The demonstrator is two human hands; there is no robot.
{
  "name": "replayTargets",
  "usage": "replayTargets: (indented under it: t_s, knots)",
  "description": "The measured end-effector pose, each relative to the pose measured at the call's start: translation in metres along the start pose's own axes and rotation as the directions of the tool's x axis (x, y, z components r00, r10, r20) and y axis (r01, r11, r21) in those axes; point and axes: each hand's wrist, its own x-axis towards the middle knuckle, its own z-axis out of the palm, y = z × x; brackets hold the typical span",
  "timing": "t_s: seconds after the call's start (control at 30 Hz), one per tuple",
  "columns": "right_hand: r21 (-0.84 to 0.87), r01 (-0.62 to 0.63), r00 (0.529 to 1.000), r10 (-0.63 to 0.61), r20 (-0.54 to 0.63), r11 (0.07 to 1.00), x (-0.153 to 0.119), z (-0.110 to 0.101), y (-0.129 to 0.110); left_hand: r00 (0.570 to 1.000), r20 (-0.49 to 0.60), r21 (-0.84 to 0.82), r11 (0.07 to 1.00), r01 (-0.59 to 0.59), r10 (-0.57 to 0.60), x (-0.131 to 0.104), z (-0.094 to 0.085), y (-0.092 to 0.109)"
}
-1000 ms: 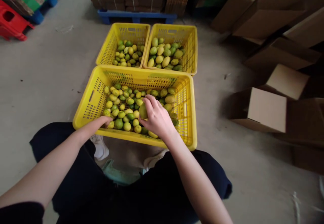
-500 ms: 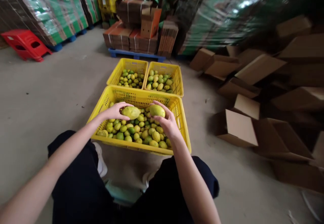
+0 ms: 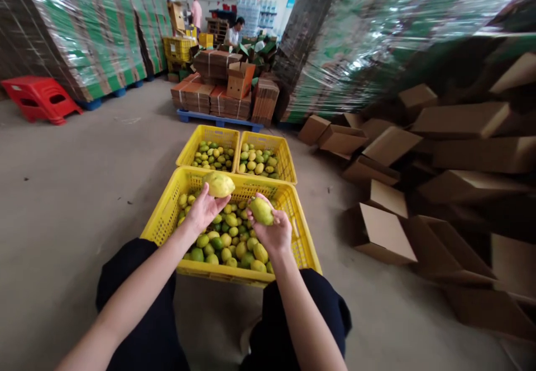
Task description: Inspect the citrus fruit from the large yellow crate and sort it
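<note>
My left hand (image 3: 204,210) is closed on a large yellow lemon (image 3: 219,184), held up over the far side of the near crate. In my right hand (image 3: 276,231) sits a greener lemon (image 3: 261,211), gripped between thumb and fingers a little lower and to the right. Below both hands, the near yellow crate (image 3: 161,220) holds many green and yellow lemons (image 3: 226,239). My forearms hide parts of its front and contents.
Two smaller-looking yellow crates (image 3: 184,147) of lemons stand just beyond. Open cardboard boxes (image 3: 387,231) lie heaped on the right. Flattened cartons (image 3: 192,94) rest on a blue pallet (image 3: 218,120). A red stool (image 3: 42,98) is at left; people (image 3: 232,34) are in the background.
Both hands have turned palm-up, lifting the lemons clear of the pile, the left one higher. The view has tilted up, showing more of the background.
</note>
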Motion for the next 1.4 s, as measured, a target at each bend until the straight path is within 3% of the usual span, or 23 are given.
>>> replayTargets:
  t_s: [0.1,0.17,0.3,0.37,0.43,0.57,0.67,0.77,0.9,1.0,1.07,1.17,1.23,1.33,1.4]
  knots:
    - [0.133,-0.055,0.997,0.062,-0.052,0.990,0.009,0.006,0.008,1.000,0.019,0.106,0.994,-0.010,0.008,0.002,0.001,0.006]
    - [0.195,-0.083,0.992,0.100,-0.080,0.977,0.015,0.008,0.012,0.997,0.043,0.202,0.978,0.050,-0.060,-0.001,0.001,0.007]
    - [0.237,0.000,0.995,0.024,-0.099,0.971,0.016,0.009,0.010,0.982,0.048,0.305,0.939,0.162,-0.185,-0.013,0.005,0.005]
    - [0.207,0.068,0.992,-0.044,-0.120,0.976,0.013,0.011,0.008,0.989,0.087,0.364,0.928,0.077,-0.116,-0.019,0.008,0.006]
    - [0.148,0.134,0.979,-0.107,-0.176,0.980,0.009,0.013,0.007,0.987,0.161,0.445,0.891,-0.090,0.020,-0.023,0.012,0.008]
    - [-0.027,0.239,0.943,-0.239,-0.231,0.971,0.004,0.016,0.008,0.929,0.278,0.541,0.759,-0.363,0.245,-0.028,0.014,0.014]
    - [-0.105,0.349,0.910,-0.363,-0.202,0.931,0.003,0.014,0.011,0.897,0.329,0.575,0.691,-0.438,0.295,-0.026,0.010,0.014]
    - [-0.129,0.488,0.842,-0.505,-0.193,0.863,0.004,0.012,0.015,0.867,0.371,0.626,0.599,-0.499,0.334,-0.024,0.004,0.012]
    - [-0.147,0.528,0.806,-0.549,-0.223,0.836,0.005,0.013,0.018,0.827,0.419,0.659,0.501,-0.561,0.375,-0.023,0.002,0.010]
    - [-0.077,0.521,0.818,-0.523,-0.240,0.850,0.006,0.013,0.018,0.861,0.375,0.665,0.547,-0.509,0.345,-0.023,0.002,0.011]
    - [0.004,0.476,0.855,-0.463,-0.233,0.879,0.007,0.009,0.018,0.895,0.330,0.650,0.615,-0.446,0.300,-0.022,0.001,0.012]
    - [0.180,0.292,0.954,-0.271,-0.129,0.939,0.010,-0.003,0.017,0.947,0.248,0.594,0.741,-0.314,0.202,-0.019,-0.002,0.014]
    - [0.292,0.138,0.990,-0.137,-0.025,0.946,0.012,-0.013,0.016,0.983,0.161,0.555,0.815,-0.166,0.091,-0.018,-0.004,0.013]
    - [0.388,-0.040,0.992,-0.009,0.122,0.921,0.012,-0.022,0.014,0.996,0.026,0.474,0.878,0.066,-0.089,-0.016,-0.004,0.010]
    - [0.427,-0.110,0.981,0.028,0.193,0.897,0.011,-0.022,0.014,0.987,-0.019,0.405,0.902,0.152,-0.159,-0.015,-0.003,0.008]
